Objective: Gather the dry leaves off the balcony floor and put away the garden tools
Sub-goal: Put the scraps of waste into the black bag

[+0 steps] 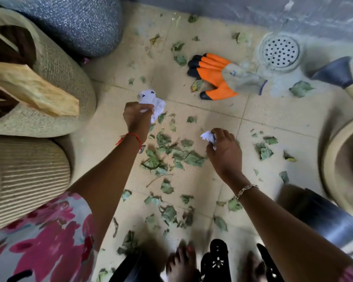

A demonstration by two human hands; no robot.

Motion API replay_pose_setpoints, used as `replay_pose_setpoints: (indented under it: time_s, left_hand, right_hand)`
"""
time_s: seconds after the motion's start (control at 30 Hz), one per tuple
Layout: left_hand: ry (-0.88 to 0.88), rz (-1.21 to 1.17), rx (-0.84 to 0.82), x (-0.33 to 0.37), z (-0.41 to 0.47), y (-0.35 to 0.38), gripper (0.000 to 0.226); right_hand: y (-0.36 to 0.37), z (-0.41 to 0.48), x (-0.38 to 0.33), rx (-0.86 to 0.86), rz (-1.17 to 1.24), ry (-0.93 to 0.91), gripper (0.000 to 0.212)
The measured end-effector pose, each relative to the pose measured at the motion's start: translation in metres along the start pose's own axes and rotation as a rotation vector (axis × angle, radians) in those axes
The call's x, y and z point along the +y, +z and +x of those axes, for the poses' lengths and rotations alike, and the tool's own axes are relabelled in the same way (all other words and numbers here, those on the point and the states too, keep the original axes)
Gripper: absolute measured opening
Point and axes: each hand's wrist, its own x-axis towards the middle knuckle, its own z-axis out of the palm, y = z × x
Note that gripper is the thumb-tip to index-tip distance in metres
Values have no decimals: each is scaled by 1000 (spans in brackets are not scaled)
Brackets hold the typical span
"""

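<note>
Head camera showed the main heap of dry leaves (171, 154) on the floor tiles (208, 115) between both hands, seemingly nearer the right hand (225, 153), which gripped a small crumpled paper (208, 136), while the left hand (137, 118) gripped a bigger paper ball (153, 101).

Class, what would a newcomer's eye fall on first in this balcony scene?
The bright orange glove near the round drain stands out most. Nearer the person, dry leaves litter the tiled floor, and the left hand and right hand each grip crumpled white paper.
</note>
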Motion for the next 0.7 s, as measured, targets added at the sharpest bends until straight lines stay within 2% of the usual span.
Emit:
replay_pose_setpoints:
  time_s: [0.1,0.17,0.23,0.27,0.33,0.37,0.4,0.53,0.6,0.7]
  left_hand:
    - [53,-11,-93,17,-54,-11,16]
    - [29,-1,-191,26,-97,-14,37]
    - [-108,-63,-308,36,-140,-18,61]
    - [-184,-81,-369,38,-159,-18,60]
    - [-216,42,-449,46,-200,-20,22]
    - [-200,108,-477,54,-220,-21,12]
    - [-189,160,-490,61,-239,-20,19]
    - [-298,184,-663,88,-298,-6,27]
    - [-422,155,-733,103,-326,12,18]
    - [-502,142,-880,120,-373,32,5]
  right_hand:
    - [-29,-30,-17,19,41,147,27]
    - [-53,-53,-30,54,216,238,28]
    - [-80,-75,-40,102,465,423,24]
    - [-93,-86,-41,124,565,558,23]
    - [-119,-105,-40,153,886,856,23]
    - [-134,-116,-39,151,1080,986,22]
    - [-148,-129,-36,142,1233,1059,21]
    - [-202,-179,-20,113,1414,1003,27]
    - [-224,-202,-9,136,1449,1073,24]
    - [-246,-235,13,241,1459,1142,28]
